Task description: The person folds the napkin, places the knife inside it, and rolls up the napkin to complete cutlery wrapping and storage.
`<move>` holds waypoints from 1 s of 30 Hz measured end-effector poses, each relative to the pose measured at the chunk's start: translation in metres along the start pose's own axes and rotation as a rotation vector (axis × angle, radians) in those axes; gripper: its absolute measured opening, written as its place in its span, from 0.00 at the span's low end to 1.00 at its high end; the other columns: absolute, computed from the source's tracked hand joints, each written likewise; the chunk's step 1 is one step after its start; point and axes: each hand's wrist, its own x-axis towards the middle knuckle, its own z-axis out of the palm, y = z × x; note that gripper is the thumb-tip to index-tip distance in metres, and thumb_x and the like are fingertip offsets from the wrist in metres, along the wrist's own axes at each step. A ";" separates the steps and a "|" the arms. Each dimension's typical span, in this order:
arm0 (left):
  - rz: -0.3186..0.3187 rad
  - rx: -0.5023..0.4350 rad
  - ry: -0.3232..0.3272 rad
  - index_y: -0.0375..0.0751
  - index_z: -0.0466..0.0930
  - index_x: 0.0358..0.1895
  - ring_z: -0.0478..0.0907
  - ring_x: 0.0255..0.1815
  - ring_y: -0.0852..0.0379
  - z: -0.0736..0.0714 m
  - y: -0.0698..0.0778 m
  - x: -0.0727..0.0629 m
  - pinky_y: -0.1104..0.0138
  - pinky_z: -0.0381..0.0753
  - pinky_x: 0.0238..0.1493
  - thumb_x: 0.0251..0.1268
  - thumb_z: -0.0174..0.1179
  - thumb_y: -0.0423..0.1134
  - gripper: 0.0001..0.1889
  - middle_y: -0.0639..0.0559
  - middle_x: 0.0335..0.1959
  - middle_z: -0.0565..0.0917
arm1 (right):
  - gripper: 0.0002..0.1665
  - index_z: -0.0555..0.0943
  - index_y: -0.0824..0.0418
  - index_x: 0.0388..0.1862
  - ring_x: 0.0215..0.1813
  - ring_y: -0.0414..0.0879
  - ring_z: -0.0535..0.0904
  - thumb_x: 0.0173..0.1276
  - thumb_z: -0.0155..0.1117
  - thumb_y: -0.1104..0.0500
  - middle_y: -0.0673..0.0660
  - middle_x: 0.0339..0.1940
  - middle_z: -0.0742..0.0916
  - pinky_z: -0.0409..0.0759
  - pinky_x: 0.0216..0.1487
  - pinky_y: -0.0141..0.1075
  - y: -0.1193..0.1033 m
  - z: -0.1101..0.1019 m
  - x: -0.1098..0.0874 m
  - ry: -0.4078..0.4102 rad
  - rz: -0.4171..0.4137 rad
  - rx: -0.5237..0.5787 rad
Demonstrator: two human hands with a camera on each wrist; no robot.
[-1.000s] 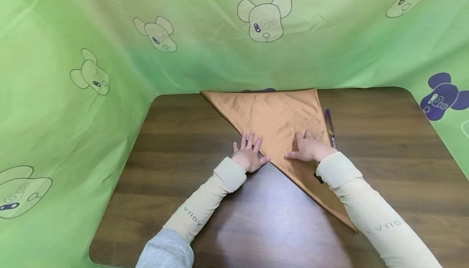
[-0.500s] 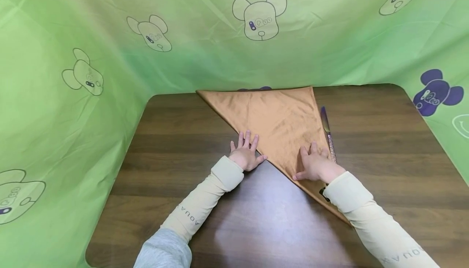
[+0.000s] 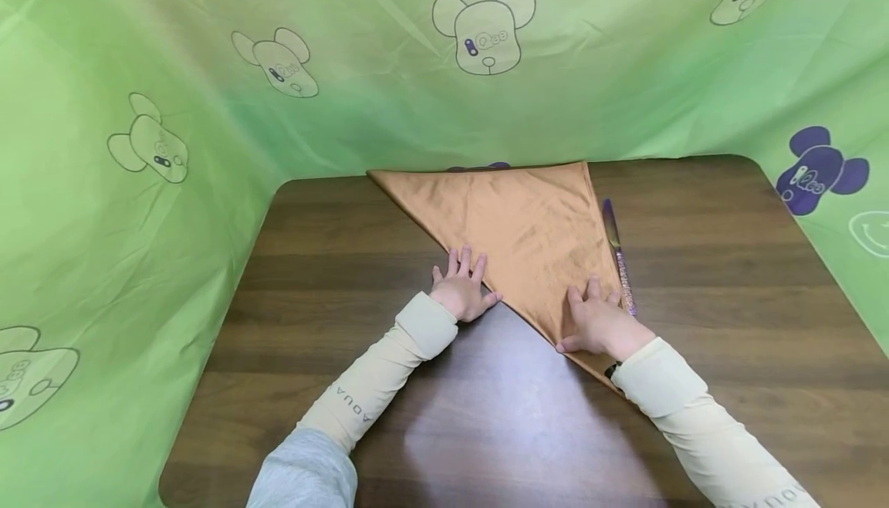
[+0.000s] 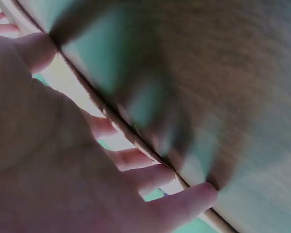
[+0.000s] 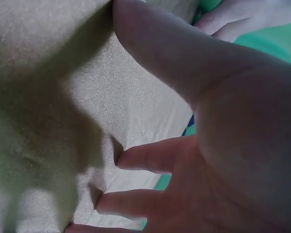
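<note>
Copper cloth [image 3: 528, 230]: left hand [image 3: 461, 292] and right hand [image 3: 603, 326] spread on it, gripping nothing; likely smoothing, next wants light outward pressure.

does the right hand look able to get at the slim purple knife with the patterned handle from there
Likely yes: the right hand touches the shiny orange cloth, close to the purple knife, which lies beside the cloth on the brown wooden table with nothing seen across it.

Copper-orange cloth [image 3: 521, 238], streaky brown table [image 3: 333, 269]
</note>
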 end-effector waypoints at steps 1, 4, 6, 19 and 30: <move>0.005 0.010 0.009 0.54 0.36 0.79 0.33 0.80 0.43 -0.001 -0.001 0.001 0.41 0.52 0.73 0.69 0.36 0.70 0.42 0.45 0.80 0.35 | 0.63 0.55 0.78 0.69 0.59 0.94 0.51 0.48 0.78 0.44 0.91 0.65 0.53 0.63 0.54 0.76 0.000 0.000 0.001 -0.006 0.002 -0.005; 0.027 0.030 0.051 0.55 0.43 0.78 0.39 0.80 0.44 -0.002 -0.003 0.002 0.41 0.56 0.71 0.68 0.38 0.70 0.41 0.45 0.80 0.43 | 0.65 0.54 0.79 0.70 0.59 0.94 0.49 0.48 0.78 0.43 0.91 0.66 0.50 0.64 0.52 0.76 -0.001 -0.001 0.003 -0.034 0.022 -0.012; 0.042 0.031 0.082 0.56 0.48 0.76 0.43 0.80 0.46 -0.004 -0.006 0.004 0.42 0.58 0.71 0.69 0.38 0.69 0.38 0.47 0.78 0.48 | 0.65 0.53 0.79 0.70 0.59 0.94 0.49 0.48 0.78 0.44 0.92 0.66 0.50 0.64 0.51 0.77 -0.001 -0.002 0.004 -0.045 0.031 -0.017; 0.078 -0.062 0.181 0.50 0.51 0.75 0.42 0.80 0.42 -0.016 -0.059 0.035 0.42 0.51 0.73 0.71 0.41 0.66 0.37 0.45 0.79 0.47 | 0.64 0.52 0.79 0.71 0.62 0.93 0.46 0.50 0.77 0.45 0.91 0.67 0.49 0.63 0.53 0.76 -0.006 -0.004 -0.001 -0.070 0.052 -0.009; 0.030 -0.122 0.204 0.43 0.42 0.78 0.39 0.80 0.40 -0.029 -0.101 0.055 0.40 0.48 0.73 0.70 0.41 0.65 0.43 0.39 0.79 0.42 | 0.65 0.51 0.79 0.72 0.62 0.93 0.44 0.51 0.77 0.46 0.91 0.67 0.47 0.61 0.54 0.77 -0.007 -0.005 0.000 -0.092 0.066 -0.004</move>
